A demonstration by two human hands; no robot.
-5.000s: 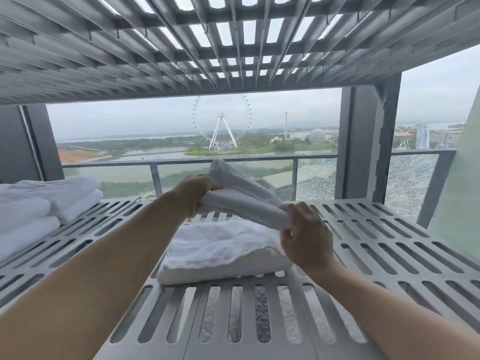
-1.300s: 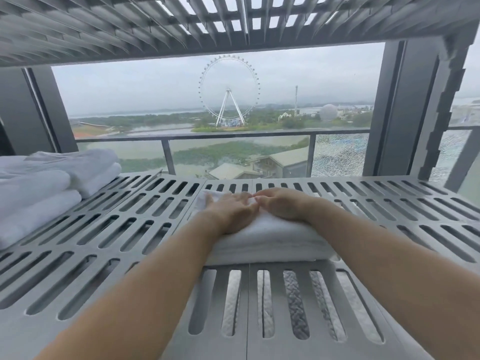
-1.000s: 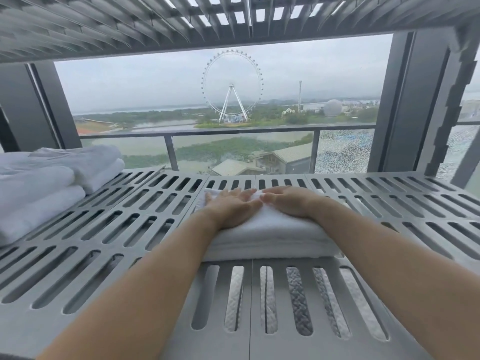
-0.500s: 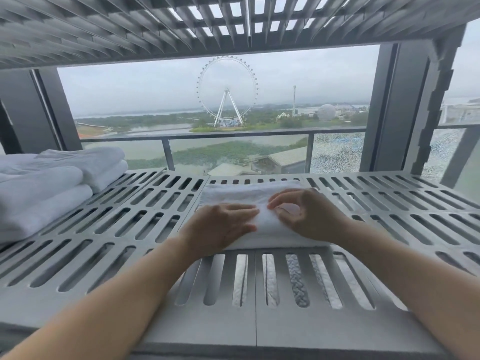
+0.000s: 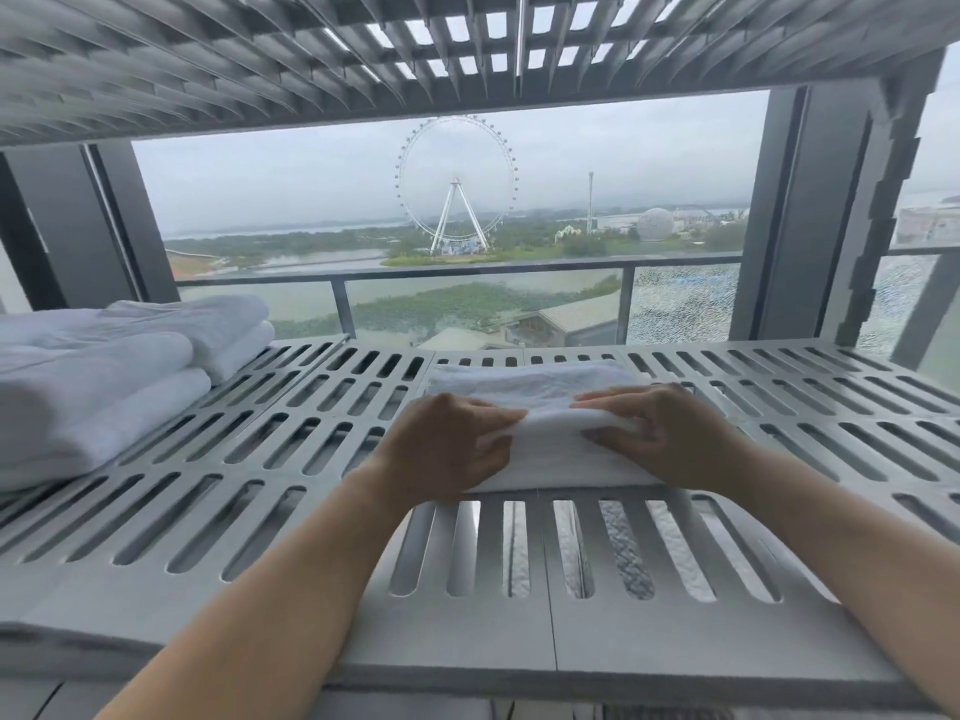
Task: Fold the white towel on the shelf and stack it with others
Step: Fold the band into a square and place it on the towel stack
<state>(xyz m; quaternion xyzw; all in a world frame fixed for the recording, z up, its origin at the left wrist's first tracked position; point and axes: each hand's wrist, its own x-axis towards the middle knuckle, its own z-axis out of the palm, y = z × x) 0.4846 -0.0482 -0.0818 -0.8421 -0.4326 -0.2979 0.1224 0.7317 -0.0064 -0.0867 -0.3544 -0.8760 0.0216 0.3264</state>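
A folded white towel lies in the middle of the grey slatted shelf. My left hand grips its near left edge, with fingers on top and thumb along the front. My right hand grips the near right edge the same way, fingers spread on top and thumb on the front fold. A stack of folded white towels sits at the left end of the shelf, well apart from both hands.
Another slatted shelf hangs close overhead. Dark uprights stand at the back right and back left. Behind the shelf are a glass railing and an outdoor view. Bare slats stretch to the right of the towel.
Both hands slid back from the towel's top to its near edge and now grip it. Five seconds ago they held a small folded towel in the air above the one on the shelf.
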